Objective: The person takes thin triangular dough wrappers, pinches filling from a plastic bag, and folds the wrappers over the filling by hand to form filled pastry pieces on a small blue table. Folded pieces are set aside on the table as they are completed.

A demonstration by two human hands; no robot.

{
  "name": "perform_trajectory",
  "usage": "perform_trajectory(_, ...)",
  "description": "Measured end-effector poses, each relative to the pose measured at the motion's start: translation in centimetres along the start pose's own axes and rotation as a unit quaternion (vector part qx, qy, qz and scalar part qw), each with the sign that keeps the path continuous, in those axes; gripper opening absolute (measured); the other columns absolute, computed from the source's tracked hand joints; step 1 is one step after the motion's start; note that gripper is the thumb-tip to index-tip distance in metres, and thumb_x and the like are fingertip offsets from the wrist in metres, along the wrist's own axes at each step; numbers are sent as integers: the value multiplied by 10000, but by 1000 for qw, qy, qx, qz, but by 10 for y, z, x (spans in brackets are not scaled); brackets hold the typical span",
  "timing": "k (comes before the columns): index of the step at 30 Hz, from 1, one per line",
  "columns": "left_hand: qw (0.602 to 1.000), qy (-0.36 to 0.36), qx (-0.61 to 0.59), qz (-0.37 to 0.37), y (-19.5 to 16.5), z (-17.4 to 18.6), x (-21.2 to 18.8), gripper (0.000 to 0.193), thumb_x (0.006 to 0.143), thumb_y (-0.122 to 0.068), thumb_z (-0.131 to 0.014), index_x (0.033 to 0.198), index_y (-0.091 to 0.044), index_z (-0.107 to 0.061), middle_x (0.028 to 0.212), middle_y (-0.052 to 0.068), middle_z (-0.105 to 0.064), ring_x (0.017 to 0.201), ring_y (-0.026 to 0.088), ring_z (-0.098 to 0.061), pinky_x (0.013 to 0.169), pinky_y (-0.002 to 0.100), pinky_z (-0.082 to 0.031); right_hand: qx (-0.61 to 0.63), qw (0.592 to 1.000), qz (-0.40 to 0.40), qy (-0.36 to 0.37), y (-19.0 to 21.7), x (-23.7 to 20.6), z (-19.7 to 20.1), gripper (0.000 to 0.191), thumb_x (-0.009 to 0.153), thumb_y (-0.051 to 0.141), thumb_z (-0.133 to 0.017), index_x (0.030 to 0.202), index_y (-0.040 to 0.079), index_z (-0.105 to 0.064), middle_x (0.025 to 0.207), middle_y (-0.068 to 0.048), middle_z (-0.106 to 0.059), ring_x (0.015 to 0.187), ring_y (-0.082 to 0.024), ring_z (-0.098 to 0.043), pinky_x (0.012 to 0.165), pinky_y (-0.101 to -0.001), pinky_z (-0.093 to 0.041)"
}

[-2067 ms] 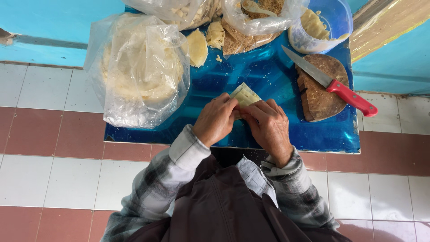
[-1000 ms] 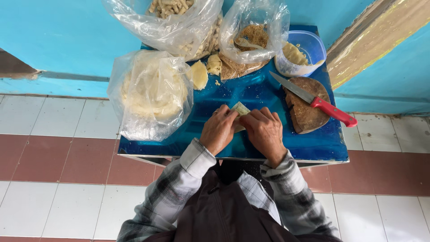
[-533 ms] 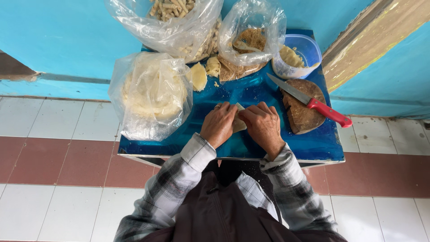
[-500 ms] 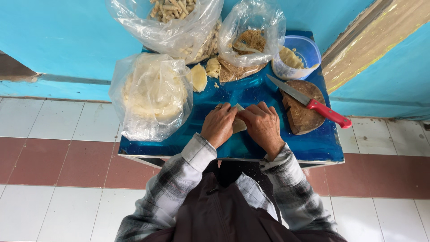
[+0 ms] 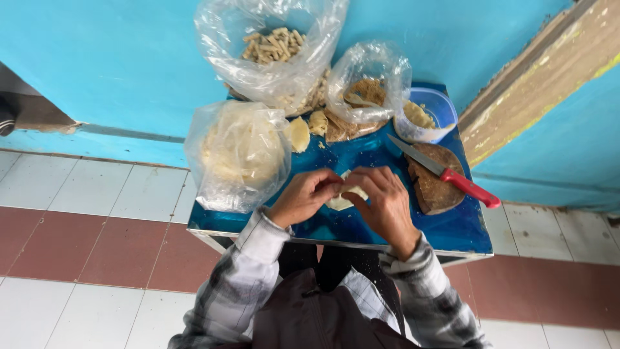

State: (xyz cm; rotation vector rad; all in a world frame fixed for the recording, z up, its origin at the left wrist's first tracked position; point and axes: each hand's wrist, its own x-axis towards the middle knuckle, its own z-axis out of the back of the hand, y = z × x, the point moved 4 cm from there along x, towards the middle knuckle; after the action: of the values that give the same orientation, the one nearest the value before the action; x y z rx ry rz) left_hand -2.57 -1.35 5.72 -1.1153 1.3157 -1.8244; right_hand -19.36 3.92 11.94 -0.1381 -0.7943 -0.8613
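Item: pale wrapper (image 5: 344,197), being pinched by left hand (image 5: 302,199) and right hand (image 5: 385,205); risking tearing. Knife (image 5: 445,173) lying at 3 o'clock.

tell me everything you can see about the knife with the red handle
The knife has a long, narrow grey blade that looks like metal and a smooth red handle that looks like plastic. It lies flat and diagonal, tip toward the clear plastic tub, handle toward the table's right edge. Its middle rests across the round brown wooden board on the blue table; the handle end juts past the board. Neither hand touches it; the right hand is nearest.
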Motion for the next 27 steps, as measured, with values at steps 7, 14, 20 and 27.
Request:
perform_trajectory(7,993,-95,51,-47,-34,7,-48,184,979,-173,-699,1084,-21,-702,870,35,-748,725,72,-683,635,255,-547,-3,999,38,7,43,5,3,263,827,143,-824,1063,96,-717,985,-42,-723,873,-259,-666,717,-400,-496)
perform_trajectory(14,981,-182,-69,-14,-6,22,-67,211,975,-158,-698,1161,-60,-698,866,45,-744,732,99,-650,657,289,-528,-63,975,129,-170,46,80,36,202,982,-18,-817,1097,7,-652,1083,-122,-706,937,-296,-673,779,-419,-508)
perform_trajectory(20,931,-216,281,-86,11,-2,-69,191,877,-110,-769,1060,-80,-722,965,69,-676,905,284,-662,796,385,-535,-87,971,153,-160,9,195,-6,344,938,-65,-703,1267,28,-666,1245,-178,-665,1134,-389,-599,953,-452,-515)
perform_trajectory(27,903,-135,399,-87,25,-25,-45,114,833,-153,-767,924,-114,-711,993,55,-625,955,284,-616,787,428,-475,15,994,-15,103,-39,32,-29,197,879,115,-797,1074,107,-768,1074,-94,-739,987,-310,-685,831,-417,-554)
